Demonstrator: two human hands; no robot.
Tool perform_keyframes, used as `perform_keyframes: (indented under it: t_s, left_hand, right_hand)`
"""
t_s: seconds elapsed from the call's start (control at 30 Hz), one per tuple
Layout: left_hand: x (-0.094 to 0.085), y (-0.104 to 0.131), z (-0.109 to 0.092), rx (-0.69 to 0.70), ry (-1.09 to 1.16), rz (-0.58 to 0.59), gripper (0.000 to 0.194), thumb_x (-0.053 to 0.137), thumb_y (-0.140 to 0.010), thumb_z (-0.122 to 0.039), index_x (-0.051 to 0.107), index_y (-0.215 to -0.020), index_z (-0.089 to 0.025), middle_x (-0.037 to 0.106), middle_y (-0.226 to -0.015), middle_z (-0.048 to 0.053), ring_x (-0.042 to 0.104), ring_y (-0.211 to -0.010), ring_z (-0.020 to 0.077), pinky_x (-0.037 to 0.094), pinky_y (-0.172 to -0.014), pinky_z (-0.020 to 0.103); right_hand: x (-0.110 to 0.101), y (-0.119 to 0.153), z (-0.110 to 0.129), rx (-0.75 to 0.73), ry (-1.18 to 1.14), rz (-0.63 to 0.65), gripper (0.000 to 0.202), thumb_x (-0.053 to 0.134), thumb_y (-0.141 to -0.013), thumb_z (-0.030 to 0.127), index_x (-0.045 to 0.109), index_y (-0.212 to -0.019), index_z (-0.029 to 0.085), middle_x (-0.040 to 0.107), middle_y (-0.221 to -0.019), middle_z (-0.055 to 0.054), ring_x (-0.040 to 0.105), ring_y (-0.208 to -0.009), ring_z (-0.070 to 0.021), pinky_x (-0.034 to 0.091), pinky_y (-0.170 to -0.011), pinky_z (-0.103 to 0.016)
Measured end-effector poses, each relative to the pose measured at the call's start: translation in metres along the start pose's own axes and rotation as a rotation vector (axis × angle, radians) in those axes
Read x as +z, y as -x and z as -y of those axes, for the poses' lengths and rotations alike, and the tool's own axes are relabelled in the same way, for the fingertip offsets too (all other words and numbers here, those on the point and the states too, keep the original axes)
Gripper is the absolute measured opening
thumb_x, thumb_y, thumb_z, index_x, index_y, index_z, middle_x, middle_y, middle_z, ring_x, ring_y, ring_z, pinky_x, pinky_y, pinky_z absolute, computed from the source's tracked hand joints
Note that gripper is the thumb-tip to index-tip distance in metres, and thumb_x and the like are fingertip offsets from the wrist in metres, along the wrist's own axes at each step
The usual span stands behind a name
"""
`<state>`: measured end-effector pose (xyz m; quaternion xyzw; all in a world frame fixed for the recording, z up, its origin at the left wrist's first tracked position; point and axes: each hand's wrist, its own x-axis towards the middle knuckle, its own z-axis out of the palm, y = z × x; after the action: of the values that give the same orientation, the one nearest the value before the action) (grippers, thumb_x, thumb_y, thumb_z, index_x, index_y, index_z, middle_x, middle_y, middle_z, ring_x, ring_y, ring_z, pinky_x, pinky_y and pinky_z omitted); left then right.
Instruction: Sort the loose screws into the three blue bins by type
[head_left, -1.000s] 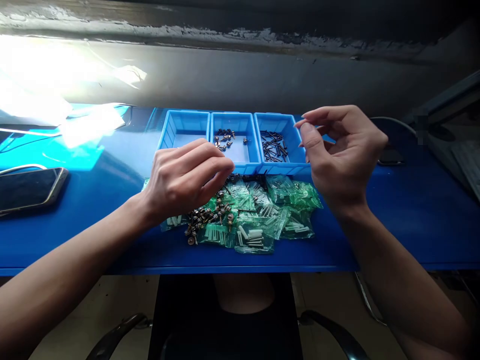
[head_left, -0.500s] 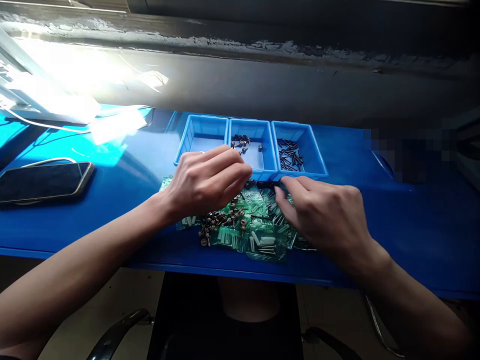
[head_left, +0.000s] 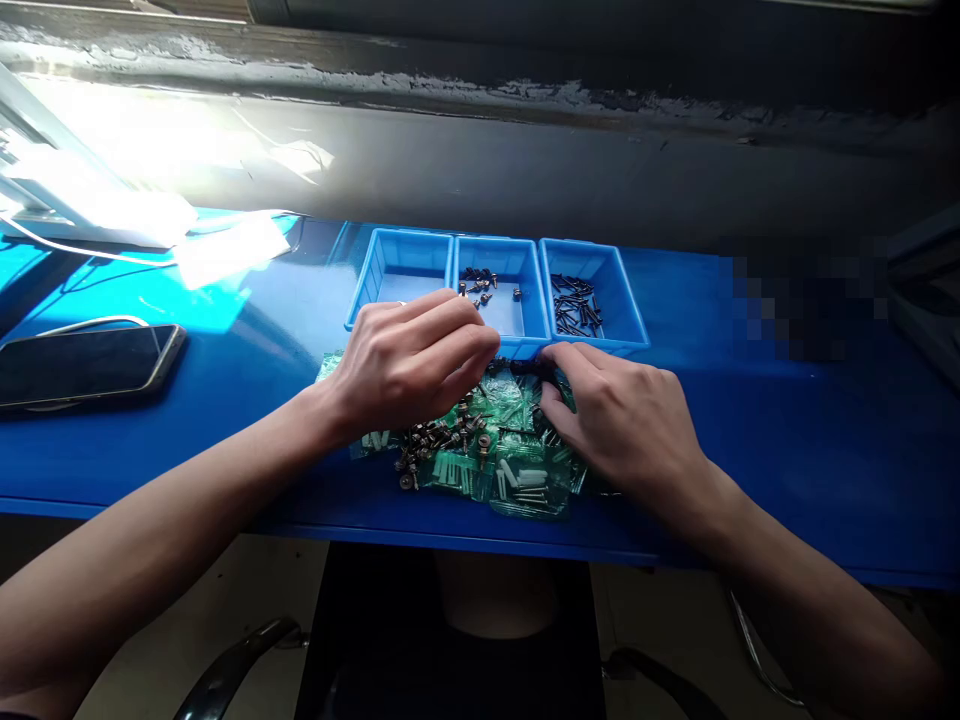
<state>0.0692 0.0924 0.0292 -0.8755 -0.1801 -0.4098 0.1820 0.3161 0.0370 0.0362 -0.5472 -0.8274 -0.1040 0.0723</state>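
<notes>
My left hand [head_left: 416,355] is closed, with its fingers curled, above the pile and just in front of the middle bin. Whatever its fingertips may hold is hidden. At the pile's far right edge, my right hand [head_left: 619,405] has its thumb and index finger apart beside dark screws [head_left: 529,367]. Between the hands lie green-tinted plastic packets [head_left: 529,490] of white wall plugs and screws. A heap of loose screws with washers [head_left: 431,445] rests on the left part of the packets.
Three blue bins stand in a row: the left bin [head_left: 409,245], the middle bin [head_left: 499,250] with several washer screws, and the right bin [head_left: 626,300] with black screws. A phone [head_left: 90,362] lies on the blue table [head_left: 262,440]. A white lamp-like stand [head_left: 112,215] glares behind it.
My right hand has shifted slightly left and away from me, toward the front of the bins. The left hand stays closed in nearly the same place.
</notes>
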Motion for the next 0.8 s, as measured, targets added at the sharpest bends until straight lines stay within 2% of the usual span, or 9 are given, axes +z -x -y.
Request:
perform_keyframes:
  t_s: [0.13,0.27,0.5,0.63,0.8]
  left_hand:
    - [0.000,0.000,-0.001,-0.007,0.005,0.008,0.008,0.074,-0.098,-0.014,0.067,-0.102,-0.016,0.074,-0.089,0.003,0.067,-0.077,0.0143,0.048,-0.060,0.027]
    - [0.000,0.000,-0.002,-0.009,0.005,0.018,0.008,0.074,-0.098,-0.014,0.067,-0.102,-0.016,0.074,-0.089,0.003,0.067,-0.076,0.0147,0.047,-0.059,0.027]
    - [-0.001,0.000,-0.001,-0.010,0.016,0.023,0.008,0.075,-0.097,-0.014,0.068,-0.100,-0.016,0.075,-0.091,0.004,0.068,-0.078,0.0157,0.048,-0.060,0.028]
    - [-0.001,0.000,0.000,-0.007,0.020,0.015,0.007,0.074,-0.097,-0.013,0.068,-0.099,-0.015,0.075,-0.090,0.005,0.068,-0.078,0.0160,0.049,-0.060,0.028]
    - [-0.002,0.000,-0.001,0.001,0.013,0.012,0.008,0.074,-0.097,-0.012,0.068,-0.100,-0.016,0.074,-0.089,0.004,0.069,-0.078,0.0155,0.050,-0.060,0.027]
  right_hand:
    - [0.001,0.002,0.000,-0.042,0.014,-0.055,0.022,0.062,-0.100,0.013,0.077,-0.117,0.013,0.083,-0.103,-0.010,0.076,-0.079,-0.0260,0.031,-0.052,-0.033]
    - [0.003,0.002,-0.003,-0.118,0.016,-0.118,0.019,0.064,-0.099,0.011,0.080,-0.109,0.014,0.083,-0.101,-0.009,0.075,-0.093,-0.0285,0.038,-0.057,-0.035]
    - [0.002,-0.003,-0.008,-0.149,-0.063,-0.139,0.013,0.069,-0.099,0.012,0.081,-0.094,0.013,0.081,-0.098,-0.009,0.076,-0.091,-0.0290,0.046,-0.058,-0.037]
    - [0.000,-0.004,-0.013,-0.181,-0.209,-0.158,0.012,0.071,-0.097,0.006,0.082,-0.098,0.010,0.081,-0.099,-0.010,0.077,-0.082,-0.0249,0.054,-0.064,-0.037]
    - [-0.010,-0.006,-0.012,-0.224,-0.562,-0.194,0.011,0.074,-0.097,0.003,0.081,-0.095,0.012,0.081,-0.095,-0.007,0.075,-0.079,-0.0164,0.061,-0.073,-0.031]
